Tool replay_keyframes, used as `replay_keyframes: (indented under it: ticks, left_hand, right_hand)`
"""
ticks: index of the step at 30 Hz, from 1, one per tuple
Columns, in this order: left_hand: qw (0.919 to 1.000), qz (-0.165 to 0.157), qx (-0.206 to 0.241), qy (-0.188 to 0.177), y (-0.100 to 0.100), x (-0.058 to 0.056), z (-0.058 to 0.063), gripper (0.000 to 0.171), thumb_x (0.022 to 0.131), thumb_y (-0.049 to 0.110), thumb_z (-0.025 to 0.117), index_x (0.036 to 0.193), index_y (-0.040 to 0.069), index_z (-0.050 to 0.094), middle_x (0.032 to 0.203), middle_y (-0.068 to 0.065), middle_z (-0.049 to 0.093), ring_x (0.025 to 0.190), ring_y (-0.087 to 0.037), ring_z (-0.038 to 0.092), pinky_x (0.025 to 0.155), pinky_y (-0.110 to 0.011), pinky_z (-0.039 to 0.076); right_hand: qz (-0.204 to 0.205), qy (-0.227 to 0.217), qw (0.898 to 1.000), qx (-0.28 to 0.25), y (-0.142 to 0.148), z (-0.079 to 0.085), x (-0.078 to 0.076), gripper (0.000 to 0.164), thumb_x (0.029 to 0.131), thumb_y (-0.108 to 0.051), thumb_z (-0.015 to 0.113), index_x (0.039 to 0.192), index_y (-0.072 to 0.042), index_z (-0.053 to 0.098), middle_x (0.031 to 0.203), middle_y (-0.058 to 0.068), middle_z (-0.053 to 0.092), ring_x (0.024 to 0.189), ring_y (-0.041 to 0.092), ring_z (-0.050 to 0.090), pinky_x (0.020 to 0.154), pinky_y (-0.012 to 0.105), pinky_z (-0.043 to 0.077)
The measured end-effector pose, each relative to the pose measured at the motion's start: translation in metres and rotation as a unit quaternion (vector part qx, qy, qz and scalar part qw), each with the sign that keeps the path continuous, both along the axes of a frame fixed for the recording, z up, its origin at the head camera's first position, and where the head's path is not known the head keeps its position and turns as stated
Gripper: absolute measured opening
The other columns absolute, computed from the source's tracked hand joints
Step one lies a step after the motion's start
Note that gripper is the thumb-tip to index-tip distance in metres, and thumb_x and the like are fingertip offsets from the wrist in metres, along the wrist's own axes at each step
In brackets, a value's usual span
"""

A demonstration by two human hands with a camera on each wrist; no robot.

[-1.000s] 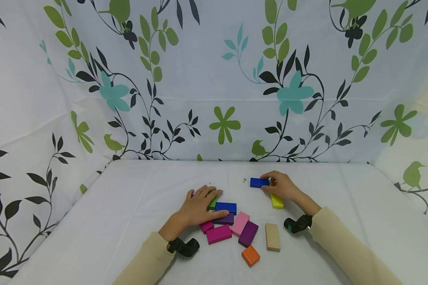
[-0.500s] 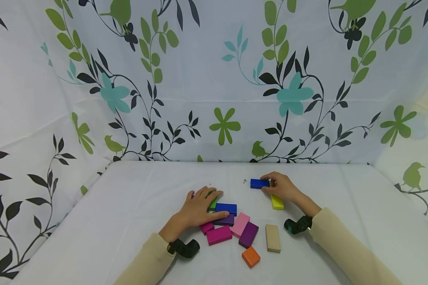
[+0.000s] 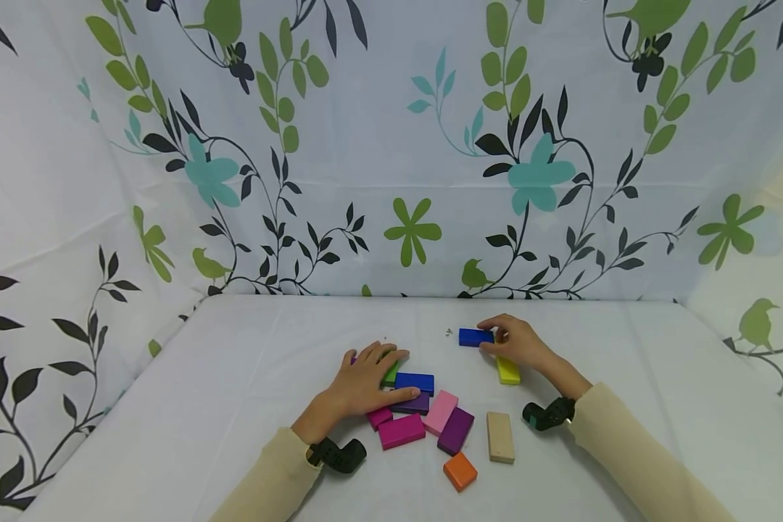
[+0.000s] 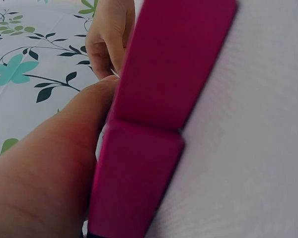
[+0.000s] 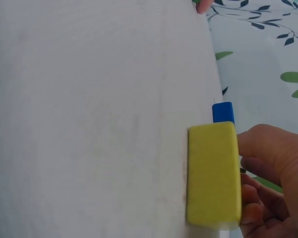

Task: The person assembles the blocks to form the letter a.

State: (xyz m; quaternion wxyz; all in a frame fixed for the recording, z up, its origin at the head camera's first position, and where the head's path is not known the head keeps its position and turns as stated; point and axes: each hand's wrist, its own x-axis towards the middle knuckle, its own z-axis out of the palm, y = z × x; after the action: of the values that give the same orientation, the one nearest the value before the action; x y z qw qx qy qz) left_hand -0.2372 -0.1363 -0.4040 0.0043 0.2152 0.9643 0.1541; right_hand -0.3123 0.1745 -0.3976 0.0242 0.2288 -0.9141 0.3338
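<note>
My left hand (image 3: 359, 380) lies spread over a cluster of coloured blocks, fingers extended. Its thumb reaches along a dark purple block (image 3: 412, 404), just below a blue block (image 3: 415, 383). Part of a green block (image 3: 390, 373) shows between the fingers, and other pieces are hidden beneath the palm. Farther back on the right, my right hand (image 3: 518, 341) pinches the right end of another blue block (image 3: 474, 337) between thumb and forefinger. A yellow block (image 3: 508, 371) sits against that one, partly under the same hand; the right wrist view shows the yellow block (image 5: 213, 173) close up.
Nearer the front are magenta blocks (image 3: 402, 431), a pink block (image 3: 441, 412), a purple block (image 3: 455, 431), an orange block (image 3: 460, 471) and a plain wooden block (image 3: 499, 437). The table (image 3: 235, 406) has a white cover; a leaf-patterned curtain (image 3: 365, 145) hangs behind.
</note>
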Motion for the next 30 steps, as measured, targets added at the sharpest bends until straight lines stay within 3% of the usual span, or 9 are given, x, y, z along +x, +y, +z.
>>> replay_keyframes:
  ticks: [18, 30]
  left_hand:
    - [1.0000, -0.002, 0.001, 0.005, 0.001, 0.000, -0.001, 0.073, 0.086, 0.067, 0.057, 0.146, 0.026, 0.045, 0.151, -0.006, 0.039, 0.143, -0.033, 0.028, 0.110, -0.066, 0.019]
    - [1.0000, 0.000, -0.003, 0.005, 0.000, -0.002, -0.002, 0.073, 0.086, 0.067, 0.057, 0.146, 0.027, 0.045, 0.151, -0.006, 0.039, 0.143, -0.033, 0.029, 0.110, -0.065, 0.020]
  right_hand:
    - [0.006, 0.025, 0.999, -0.036, 0.007, 0.002, 0.009, 0.024, 0.091, -0.005, 0.065, 0.115, -0.002, 0.066, 0.118, 0.018, 0.060, 0.089, 0.024, 0.059, 0.080, 0.037, 0.053]
    - [0.034, 0.047, 0.997, -0.049, 0.004, 0.000, 0.018, 0.020, 0.090, -0.004, 0.067, 0.110, -0.003, 0.068, 0.112, 0.015, 0.062, 0.086, 0.021, 0.058, 0.074, 0.025, 0.051]
